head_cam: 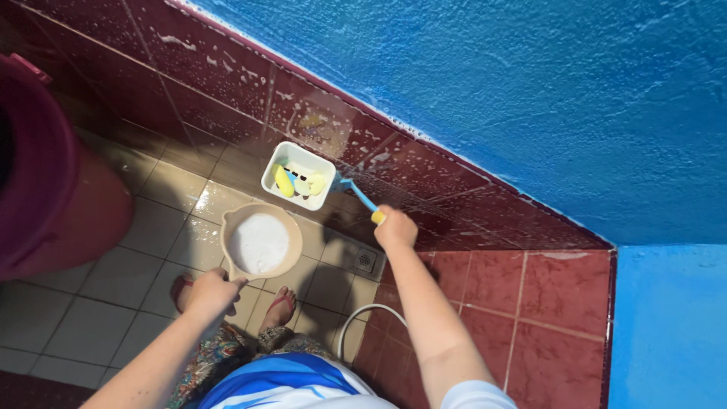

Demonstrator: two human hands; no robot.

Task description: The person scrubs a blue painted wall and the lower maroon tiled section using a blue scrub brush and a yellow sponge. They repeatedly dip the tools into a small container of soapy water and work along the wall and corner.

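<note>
One beige dipper, foamy inside, held over the floor tiles by its handle in the closed left hand. One blue brush with yellow grip, clenched in the right hand, bristles against the soapy maroon wall tiles. One white basket just beside it, holding yellow soap pieces. One maroon bucket, far left. One floor drain
</note>
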